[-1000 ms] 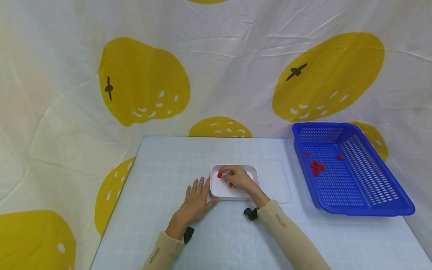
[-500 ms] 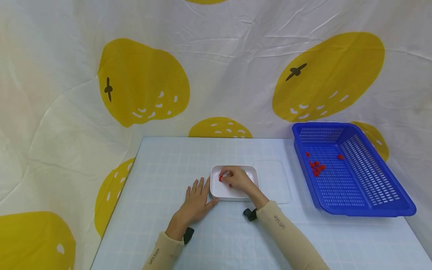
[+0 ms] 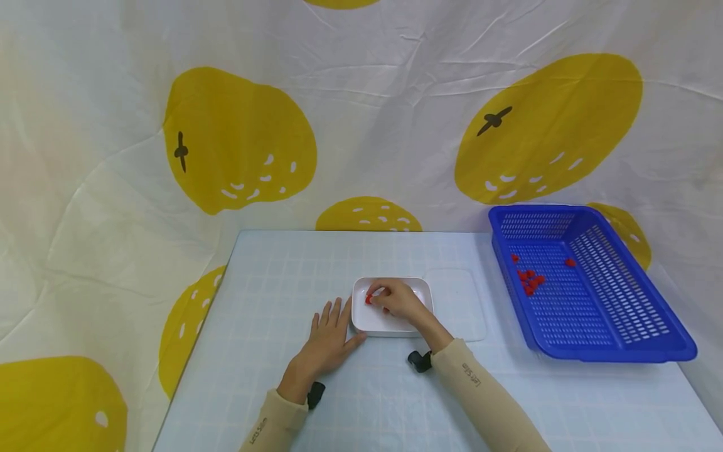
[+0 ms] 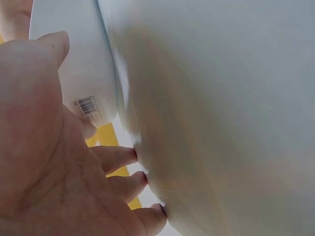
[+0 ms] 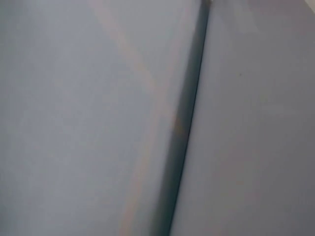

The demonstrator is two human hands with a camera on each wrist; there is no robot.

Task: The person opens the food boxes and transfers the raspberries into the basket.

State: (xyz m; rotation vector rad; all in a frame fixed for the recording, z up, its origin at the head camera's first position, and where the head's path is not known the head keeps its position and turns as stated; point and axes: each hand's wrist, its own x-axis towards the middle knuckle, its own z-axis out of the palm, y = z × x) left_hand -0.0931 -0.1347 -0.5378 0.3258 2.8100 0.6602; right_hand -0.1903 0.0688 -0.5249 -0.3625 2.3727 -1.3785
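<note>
Right hand pinching a red piece inside the white dish, left hand flat, fingers straight, against the dish at 9 o'clock

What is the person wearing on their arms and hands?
Both arms wear snug beige sleeves with small dark lettering near the cuffs. The left hand and right hand are bare, with no gloves. A small black device sits at each wrist.
</note>
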